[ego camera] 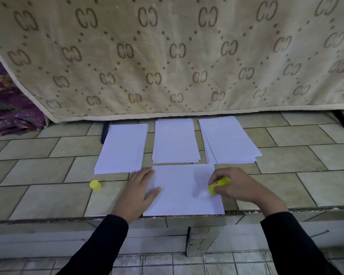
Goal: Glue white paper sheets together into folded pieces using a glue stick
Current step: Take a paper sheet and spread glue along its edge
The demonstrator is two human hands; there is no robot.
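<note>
A single white sheet [182,192] lies flat at the front edge of the tiled ledge. My left hand [140,190] presses on its left edge with straight fingers. My right hand [234,185] grips a yellow glue stick [218,184], tilted with its tip down on the sheet's right side. The glue stick's yellow cap [95,185] stands on the tiles to the left of my left hand. Behind the sheet lie three stacks of white paper: a left stack [122,148], a middle stack [175,140] and a right stack [227,139].
The tiled ledge [48,197] ends in a worn front edge just below the sheet, with a step down to the floor. A beige patterned cloth [167,56] hangs right behind the stacks. Purple fabric [6,108] lies at the far left. A black leg [343,120] stands at the right.
</note>
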